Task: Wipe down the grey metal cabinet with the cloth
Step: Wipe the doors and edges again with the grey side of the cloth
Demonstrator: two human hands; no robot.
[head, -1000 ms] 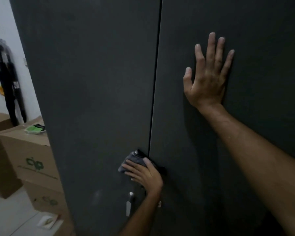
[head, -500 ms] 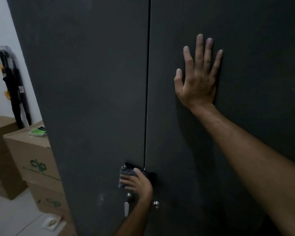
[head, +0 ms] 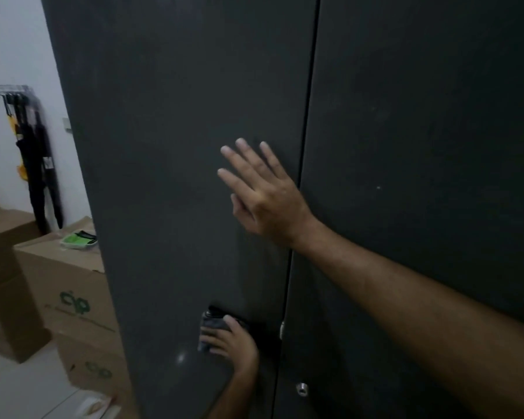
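Our left hand presses a bunched dark cloth low on the left door of the grey cabinet, fingers curled over it, just left of the seam between the 2 doors. Our right hand is spread flat with straight fingers higher on the same door, holding nothing. Cardboard boxes stand left of the cabinet.

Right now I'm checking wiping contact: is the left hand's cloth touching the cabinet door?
Touching. The head view shows the left hand pressing the cloth flat against the left cabinet door, no gap visible.
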